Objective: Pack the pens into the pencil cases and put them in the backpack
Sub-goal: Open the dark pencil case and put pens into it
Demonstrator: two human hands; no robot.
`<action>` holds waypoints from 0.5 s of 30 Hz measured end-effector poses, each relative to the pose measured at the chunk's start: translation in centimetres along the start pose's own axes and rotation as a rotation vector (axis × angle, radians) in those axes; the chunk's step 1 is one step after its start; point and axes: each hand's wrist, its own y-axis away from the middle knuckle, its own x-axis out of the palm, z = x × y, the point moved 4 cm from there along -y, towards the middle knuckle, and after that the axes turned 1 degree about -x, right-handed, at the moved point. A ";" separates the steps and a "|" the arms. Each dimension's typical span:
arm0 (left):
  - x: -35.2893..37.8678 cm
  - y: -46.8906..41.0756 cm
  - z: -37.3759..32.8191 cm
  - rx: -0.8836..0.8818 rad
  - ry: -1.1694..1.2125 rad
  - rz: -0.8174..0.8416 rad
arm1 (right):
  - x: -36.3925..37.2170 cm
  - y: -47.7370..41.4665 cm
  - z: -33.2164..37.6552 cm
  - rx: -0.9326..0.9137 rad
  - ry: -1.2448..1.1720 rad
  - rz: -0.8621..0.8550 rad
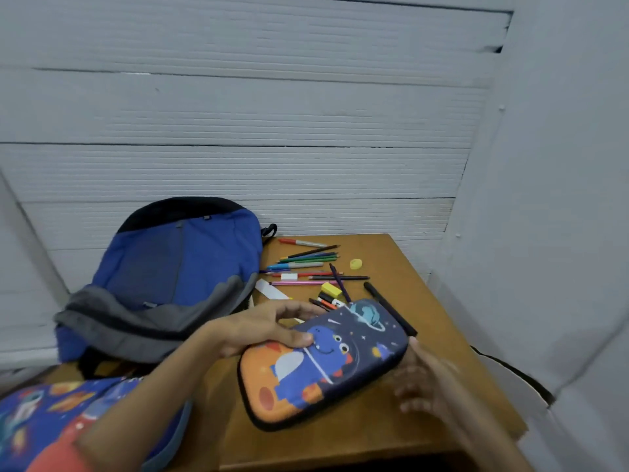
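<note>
The left hand [269, 330] grips the dark blue and orange hard-shell pencil case [323, 366], which is printed with a cartoon dinosaur. The thumb lies on the case's top face, and the fingers wrap over its far long edge. The right hand [429, 379] is at the case's other end with its fingers spread. It is too smeared with blur to tell whether it holds the shell or only hovers beside it. The case lies between the two hands, tilted, with its lid closed, so nothing inside it shows.

Just beyond the left hand's fingertips lies a loose scatter of coloured pens and pencils [306, 264] on the brown wooden table [306, 444], outside any case. A white eraser [289, 276] and a yellow block [331, 289] lie among them. A small round yellow piece [356, 264] sits apart on the right-hand side. A black marker [388, 308] lies just past the case's far right corner.

Beyond the left forearm, the blue, grey and black fabric backpack [177, 267] lies flat. Whether it is unzipped cannot be told, and nothing in it is visible.

Beneath the left forearm, nearest the person, sits a blue soft pouch with a rocket print [68, 410]. None of its contents are on view.
</note>
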 end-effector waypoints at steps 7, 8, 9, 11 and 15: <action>0.0 0.5 3.0 -0.053 -0.150 0.042 | -0.1 -1.9 0.5 -0.120 0.548 0.072; 0.1 0.6 2.8 -0.056 -0.167 0.042 | 0.2 -2.2 1.0 -0.209 0.627 0.080; 0.0 0.5 2.7 -0.061 -0.191 0.039 | 0.7 -2.6 1.4 -0.291 0.679 0.108; 0.1 0.4 2.6 -0.074 -0.234 0.057 | 1.9 -3.0 2.2 -0.389 0.683 0.206; 0.4 0.5 2.5 -0.110 -0.285 0.109 | 3.8 -3.6 3.0 -0.420 0.717 0.429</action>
